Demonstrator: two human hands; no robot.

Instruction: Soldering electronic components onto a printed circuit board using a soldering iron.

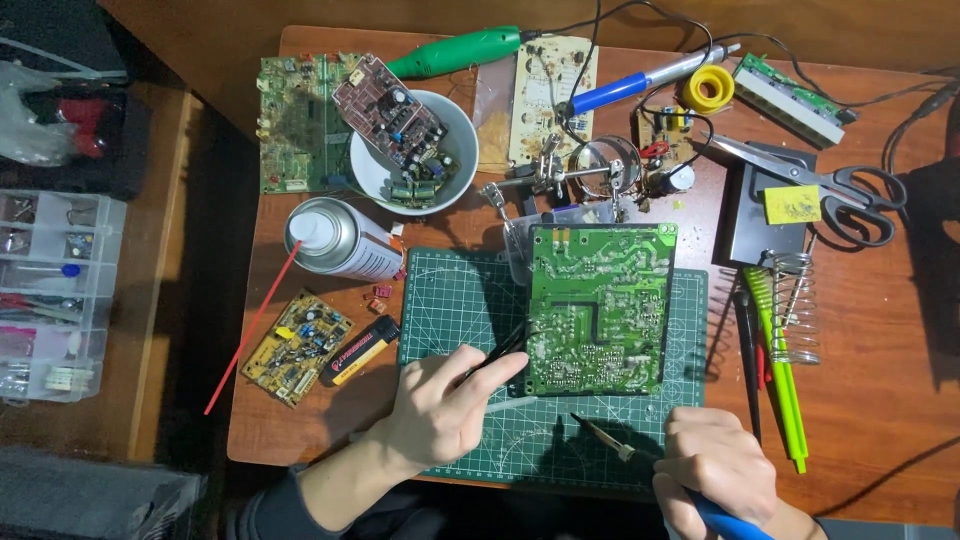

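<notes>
Item: green power-supply circuit board (600,308), solder side up, lying on the green cutting mat (450,300); landmark for all entries.

- Left hand (445,410): just left of the board's lower edge, closed around black tweezers (500,352) whose tips reach the board's left edge.
- Right hand (715,465): below the board's lower right corner, gripping a blue-handled soldering iron (610,440); tip hovers just below the board, apart from it.
- Spray can (340,240): well left of the board, lying on its side.
- White bowl (415,150) of small boards: up-left.
- Scissors (830,185): up-right.

Progress, as judged: board positioned, tools in hand; no joint being touched yet.
</notes>
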